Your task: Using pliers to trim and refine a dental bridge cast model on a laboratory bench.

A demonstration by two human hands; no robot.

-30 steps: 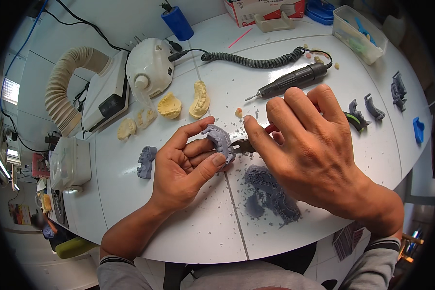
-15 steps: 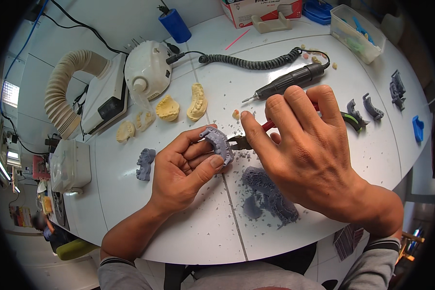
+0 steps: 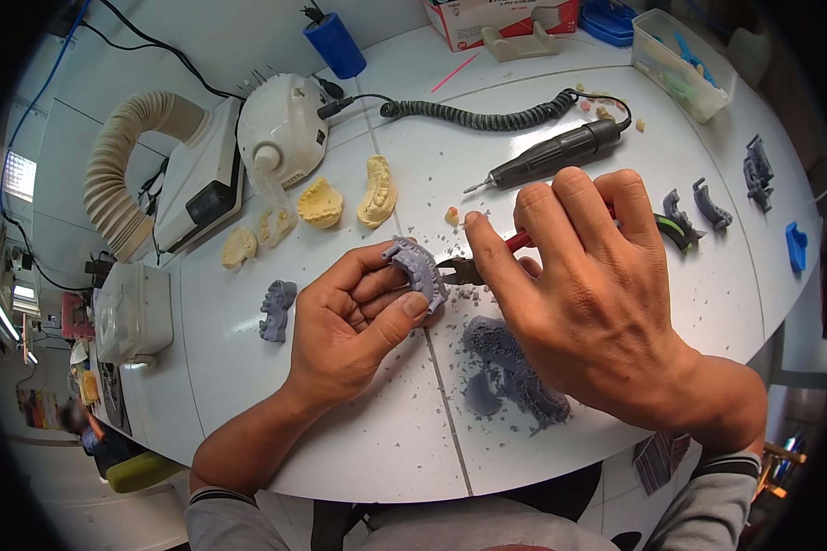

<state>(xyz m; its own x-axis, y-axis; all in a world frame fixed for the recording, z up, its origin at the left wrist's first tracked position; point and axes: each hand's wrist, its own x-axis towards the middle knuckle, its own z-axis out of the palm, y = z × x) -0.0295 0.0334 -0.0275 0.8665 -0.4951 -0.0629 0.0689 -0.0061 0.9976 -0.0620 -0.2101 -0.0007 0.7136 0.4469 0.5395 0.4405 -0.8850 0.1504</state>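
Between the thumb and fingers of my left hand is a grey-purple dental model, an arch with teeth. My right hand is closed around red-handled cutting pliers, whose metal jaws meet the model's right edge. Whether the jaws are closed on a piece of it cannot be made out. Below them lies a heap of grey-purple cut-off support pieces, with small crumbs scattered around. Another grey-purple model rests left of my left hand.
A black rotary handpiece lies beyond my right hand, its coiled cord running to a white control unit. Yellow plaster models stand nearby. Green-and-black pliers, more grey pieces and a clear bin are on the right.
Both hands stay almost in place. The model has tilted slightly in my left hand, and the pliers remain against its edge.
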